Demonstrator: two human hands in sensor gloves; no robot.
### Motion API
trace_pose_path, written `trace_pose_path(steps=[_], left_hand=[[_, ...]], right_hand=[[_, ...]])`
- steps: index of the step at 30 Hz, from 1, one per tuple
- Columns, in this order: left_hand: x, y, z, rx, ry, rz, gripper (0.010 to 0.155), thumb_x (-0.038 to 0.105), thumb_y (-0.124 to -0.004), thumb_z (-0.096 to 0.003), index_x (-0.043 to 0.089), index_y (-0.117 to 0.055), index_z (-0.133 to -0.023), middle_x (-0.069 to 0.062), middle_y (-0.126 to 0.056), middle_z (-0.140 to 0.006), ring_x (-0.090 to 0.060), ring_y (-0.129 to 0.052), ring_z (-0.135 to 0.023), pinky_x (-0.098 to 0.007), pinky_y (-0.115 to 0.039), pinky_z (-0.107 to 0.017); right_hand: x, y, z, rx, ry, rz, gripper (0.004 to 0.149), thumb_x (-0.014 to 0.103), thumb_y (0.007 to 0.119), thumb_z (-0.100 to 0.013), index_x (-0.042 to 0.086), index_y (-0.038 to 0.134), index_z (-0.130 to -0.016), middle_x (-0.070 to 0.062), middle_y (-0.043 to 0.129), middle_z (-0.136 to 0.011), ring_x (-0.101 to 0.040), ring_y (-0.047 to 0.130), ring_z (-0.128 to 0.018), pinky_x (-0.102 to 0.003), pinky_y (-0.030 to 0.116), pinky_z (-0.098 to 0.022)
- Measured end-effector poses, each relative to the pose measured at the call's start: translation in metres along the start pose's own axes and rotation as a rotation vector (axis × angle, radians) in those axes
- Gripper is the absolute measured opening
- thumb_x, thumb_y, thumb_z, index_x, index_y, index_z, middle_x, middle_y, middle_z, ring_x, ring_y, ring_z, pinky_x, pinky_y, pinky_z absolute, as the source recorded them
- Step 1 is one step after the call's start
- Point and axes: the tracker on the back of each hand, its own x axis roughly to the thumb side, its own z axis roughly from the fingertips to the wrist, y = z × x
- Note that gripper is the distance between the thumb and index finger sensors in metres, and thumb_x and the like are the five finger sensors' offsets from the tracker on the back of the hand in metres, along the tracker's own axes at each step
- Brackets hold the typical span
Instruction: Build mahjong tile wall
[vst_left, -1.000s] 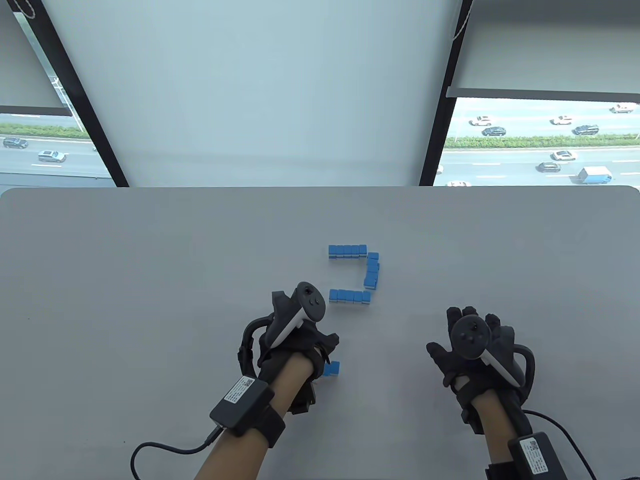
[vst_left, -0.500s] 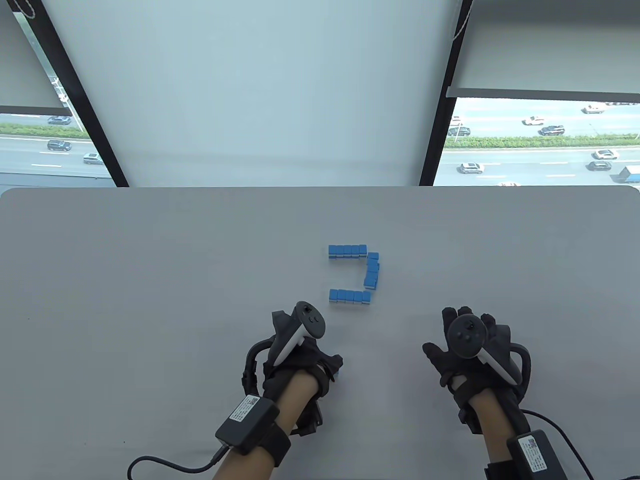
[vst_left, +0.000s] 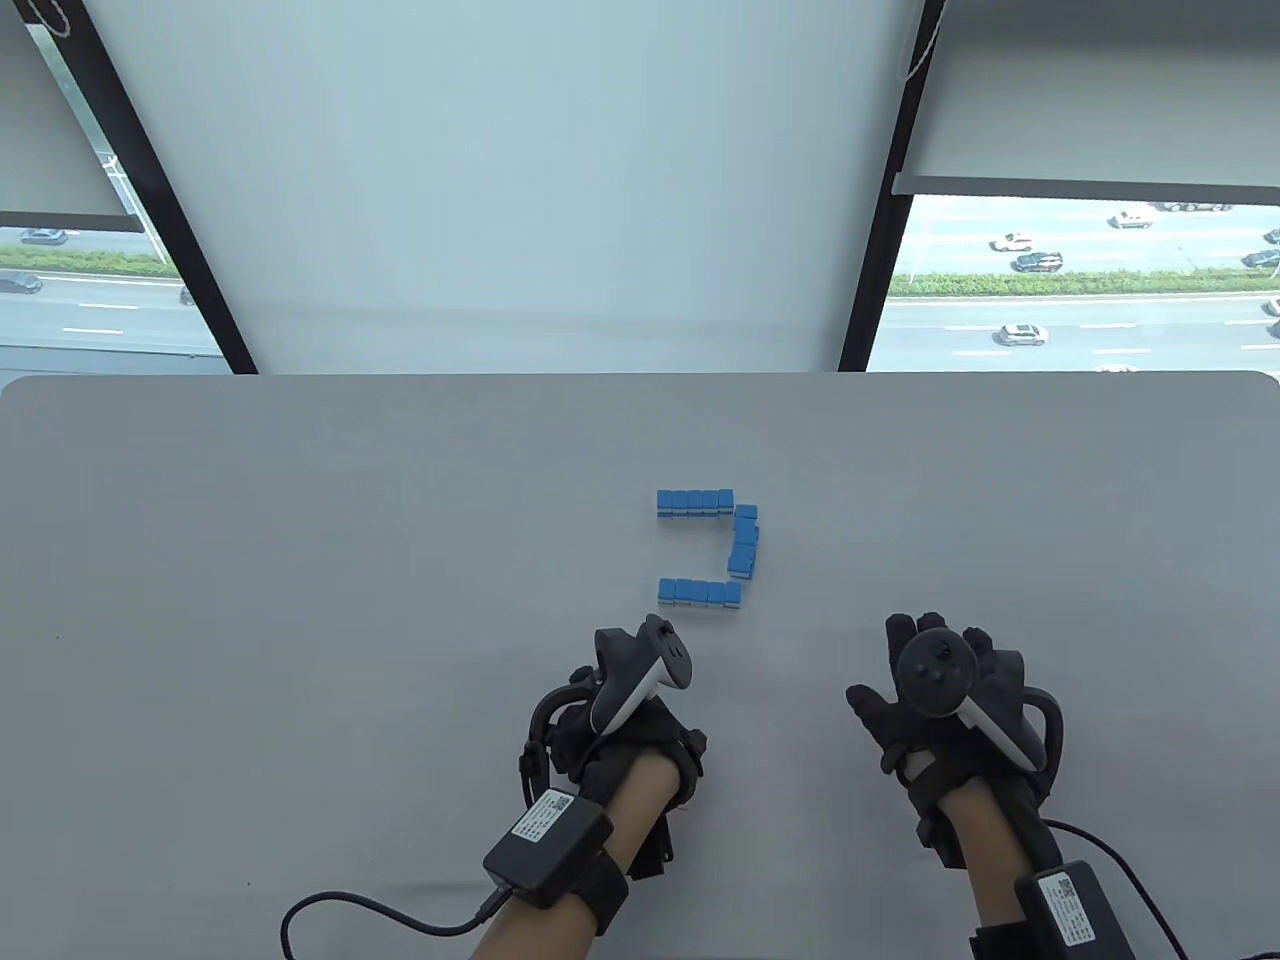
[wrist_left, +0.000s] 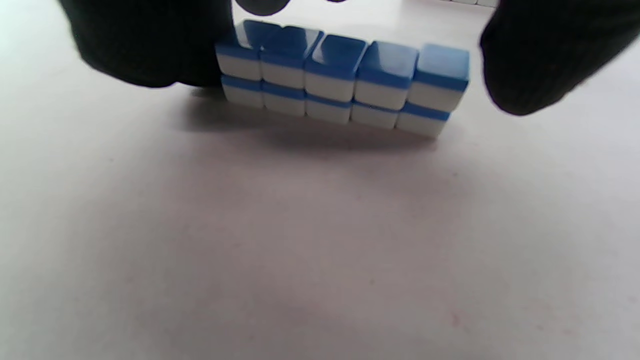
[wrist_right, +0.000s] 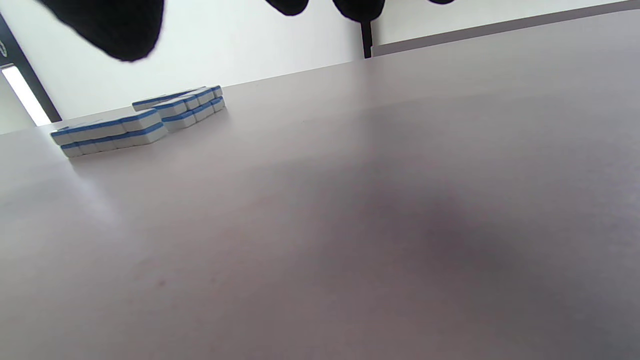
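Three two-layer rows of blue-and-white mahjong tiles stand mid-table as a U open to the left: far row (vst_left: 695, 503), right column (vst_left: 745, 545), near row (vst_left: 700, 592). A fourth two-layer tile row (wrist_left: 340, 80) lies under my left hand (vst_left: 640, 725) and is hidden in the table view. In the left wrist view my left hand (wrist_left: 345, 45) curls round that row. The fingers (wrist_left: 150, 45) lie against one end, and the thumb (wrist_left: 540, 60) sits at the other with a thin sliver of table between. My right hand (vst_left: 940, 690) lies flat with fingers spread, holding nothing.
The grey table (vst_left: 300, 560) runs wide to the left and right of the tiles. Cables trail from both wrists toward the near edge. In the right wrist view the near row (wrist_right: 112, 131) and right column (wrist_right: 187, 107) show at far left.
My left hand has moved right and over the loose tile row; the blue tile end that showed beside it is now covered. The right hand has barely shifted.
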Motion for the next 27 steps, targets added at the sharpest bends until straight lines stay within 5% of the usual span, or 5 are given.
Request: trace_pose_path(steps=[27], left_hand=[[0.020, 0.000, -0.013, -0.029, 0.054, -0.123, 0.100, 0.066, -0.082, -0.0425, 0.019, -0.023, -0.110, -0.020, -0.023, -0.113, -0.057, -0.072, -0.087, -0.060, -0.079, -0.054]], right_hand=[[0.001, 0.000, -0.001, 0.012, 0.003, 0.004, 0.086, 0.066, 0.068, -0.044, 0.023, 0.031, -0.109, -0.011, 0.027, -0.115, -0.058, 0.027, -0.099, -0.070, 0.021, -0.066]])
